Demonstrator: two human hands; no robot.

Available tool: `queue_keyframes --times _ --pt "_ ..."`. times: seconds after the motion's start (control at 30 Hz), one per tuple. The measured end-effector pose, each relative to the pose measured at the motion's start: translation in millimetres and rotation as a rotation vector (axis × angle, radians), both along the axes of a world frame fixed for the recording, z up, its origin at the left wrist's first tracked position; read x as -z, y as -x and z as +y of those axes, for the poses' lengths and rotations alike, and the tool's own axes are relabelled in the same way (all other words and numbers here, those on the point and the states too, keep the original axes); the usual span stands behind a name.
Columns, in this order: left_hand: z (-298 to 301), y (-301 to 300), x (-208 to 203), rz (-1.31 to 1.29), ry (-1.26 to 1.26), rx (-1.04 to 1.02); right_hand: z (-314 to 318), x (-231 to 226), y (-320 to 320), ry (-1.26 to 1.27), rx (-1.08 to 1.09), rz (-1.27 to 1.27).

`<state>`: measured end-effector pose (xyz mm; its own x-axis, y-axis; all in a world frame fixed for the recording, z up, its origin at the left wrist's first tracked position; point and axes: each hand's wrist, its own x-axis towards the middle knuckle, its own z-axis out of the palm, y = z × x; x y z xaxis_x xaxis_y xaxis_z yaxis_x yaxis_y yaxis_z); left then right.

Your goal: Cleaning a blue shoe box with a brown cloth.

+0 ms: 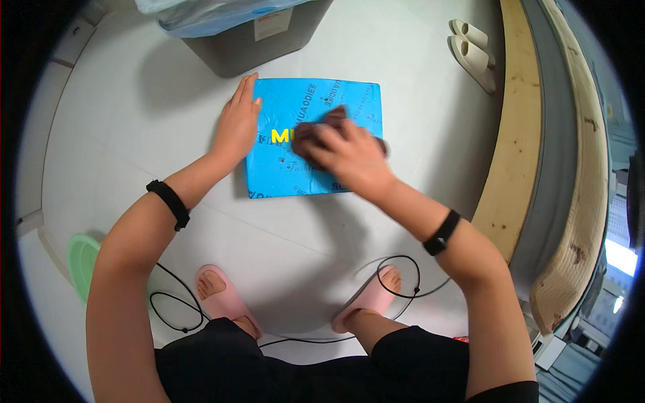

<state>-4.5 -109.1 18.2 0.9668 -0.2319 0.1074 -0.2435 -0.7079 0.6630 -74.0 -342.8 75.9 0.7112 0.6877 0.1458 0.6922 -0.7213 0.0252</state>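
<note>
Your left hand (235, 127) is flat-ish, fingers stretched along the left edge of the blue box (279, 107), thumb at the rim of its top face. It's bracing against the side, not wrapped round anything. Your right hand (353, 151) is closed over a bunched dark brown cloth (306, 144), on the right-centre of the box's top face. Hand and cloth are motion-blurred, so I can't tell exact finger placement. One tip of cloth sticks up toward the box's far edge, another bit reaches its right edge.

Box lies flat on the pale floor (121, 148), in front of you. Top face carries dark print plus larger yellow lettering (281, 136), the latter partly under the cloth.

You wear a black band on each wrist: left band (171, 203) to the near left of the box, right band (441, 232) to its near right.

Near side of the box: your left pink slipper (226, 299) and right pink slipper (368, 299), well apart, with a thin black cable (302, 340) looping beside both. Green basin (81, 265) is farther out, near left of the box.

Far side of the box, slightly left: grey bin (248, 50) with a light-blue liner (208, 19) over its rim.

Far right of the box: a pair of beige slippers (472, 64). Right of the box, well apart: a long pale wooden board (517, 121).
</note>
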Motion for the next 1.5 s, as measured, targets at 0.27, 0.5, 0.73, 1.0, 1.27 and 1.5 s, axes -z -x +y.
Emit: queue_keyframes --times 0.27,0.5,0.73,1.0,1.27,1.5 --pt "-11 -7 -7 0.042 -0.014 -0.036 4 5 -58 0.152 0.345 -0.066" --pt "-1 -2 0 -0.019 -0.134 -0.03 -23 -1 -33 0.006 0.115 -0.058" --pt "-6 -7 3 0.003 -0.173 -0.054 29 2 -46 0.189 0.21 -0.055" --pt "-10 -6 -5 0.038 -0.211 -0.055 -67 -5 -57 0.151 0.421 -0.1" --pt "-5 -5 -1 0.017 -0.257 -0.083 59 10 -82 0.131 0.293 -0.134" --pt "-2 -1 -9 0.054 -0.258 -0.068 -45 3 -59 0.082 0.403 -0.048"
